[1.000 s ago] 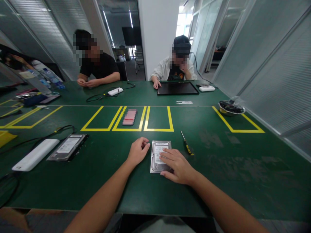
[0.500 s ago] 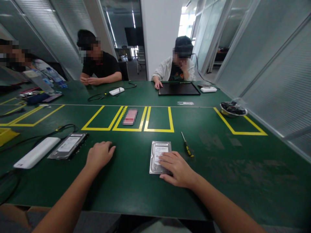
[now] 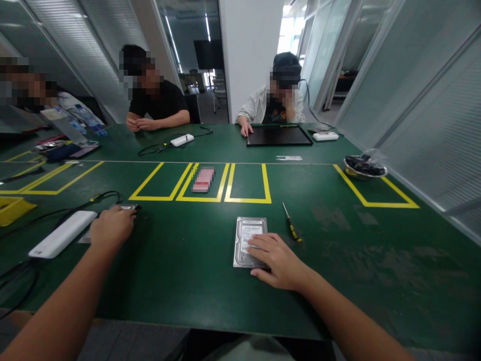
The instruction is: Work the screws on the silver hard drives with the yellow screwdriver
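Green table (image 3: 203, 281), head view, with your two hands over two drives. Your right hand (image 3: 280, 261) lies palm down with its fingers slightly spread across the label of a silver hard drive (image 3: 243, 231), which rests flat in front of you; the thumb lies by the near edge. Your left hand (image 3: 111, 225), fingers bent, covers most of a second hard drive (image 3: 85, 238) at the far left; whether it pinches the casing or merely rests there cannot be told. Just left of that drive lies a white power bank (image 3: 63, 234), with a black cable (image 3: 52, 216) running behind it. To the right of the silver drive, a screwdriver (image 3: 293, 230) with a yellow-and-black handle points away from you. Beyond, a pink object (image 3: 203, 179), pixelated, lies within yellow tape (image 3: 248, 200). Across the table, a co-worker's hand (image 3: 246, 128) touches a black panel (image 3: 278, 135).
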The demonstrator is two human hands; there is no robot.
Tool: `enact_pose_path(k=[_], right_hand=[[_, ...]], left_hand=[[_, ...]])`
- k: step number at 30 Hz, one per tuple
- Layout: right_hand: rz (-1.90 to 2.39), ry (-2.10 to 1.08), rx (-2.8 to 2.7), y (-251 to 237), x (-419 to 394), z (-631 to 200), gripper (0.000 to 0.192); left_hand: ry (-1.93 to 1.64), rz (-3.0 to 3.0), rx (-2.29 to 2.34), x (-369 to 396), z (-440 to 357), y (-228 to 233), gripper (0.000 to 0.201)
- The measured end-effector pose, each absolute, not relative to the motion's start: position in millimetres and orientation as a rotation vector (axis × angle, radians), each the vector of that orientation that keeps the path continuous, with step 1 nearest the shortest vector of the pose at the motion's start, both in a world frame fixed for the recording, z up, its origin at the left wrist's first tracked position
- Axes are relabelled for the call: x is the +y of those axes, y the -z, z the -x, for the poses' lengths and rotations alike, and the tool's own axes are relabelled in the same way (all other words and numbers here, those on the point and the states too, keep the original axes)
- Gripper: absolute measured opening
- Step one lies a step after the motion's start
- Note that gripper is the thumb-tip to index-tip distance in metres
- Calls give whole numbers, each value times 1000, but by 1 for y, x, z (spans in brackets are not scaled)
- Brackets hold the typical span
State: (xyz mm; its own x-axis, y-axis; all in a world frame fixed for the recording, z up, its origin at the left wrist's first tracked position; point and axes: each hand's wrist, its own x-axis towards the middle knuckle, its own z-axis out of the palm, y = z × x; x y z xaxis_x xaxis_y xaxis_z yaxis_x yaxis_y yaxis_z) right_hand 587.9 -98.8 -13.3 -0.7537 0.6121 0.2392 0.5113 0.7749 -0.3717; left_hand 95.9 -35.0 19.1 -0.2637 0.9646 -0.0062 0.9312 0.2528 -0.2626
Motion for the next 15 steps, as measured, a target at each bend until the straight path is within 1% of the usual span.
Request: enact_pose_path(k=[8, 15], right_hand=[[868, -425, -2622, 13, -99, -588, 50], [863, -425, -2618, 11, -99, -589, 51]], left_hand=[[-410, 1894, -2364, -16, -96, -24, 42], [-465, 1889, -2366, -13, -91, -24, 42]])
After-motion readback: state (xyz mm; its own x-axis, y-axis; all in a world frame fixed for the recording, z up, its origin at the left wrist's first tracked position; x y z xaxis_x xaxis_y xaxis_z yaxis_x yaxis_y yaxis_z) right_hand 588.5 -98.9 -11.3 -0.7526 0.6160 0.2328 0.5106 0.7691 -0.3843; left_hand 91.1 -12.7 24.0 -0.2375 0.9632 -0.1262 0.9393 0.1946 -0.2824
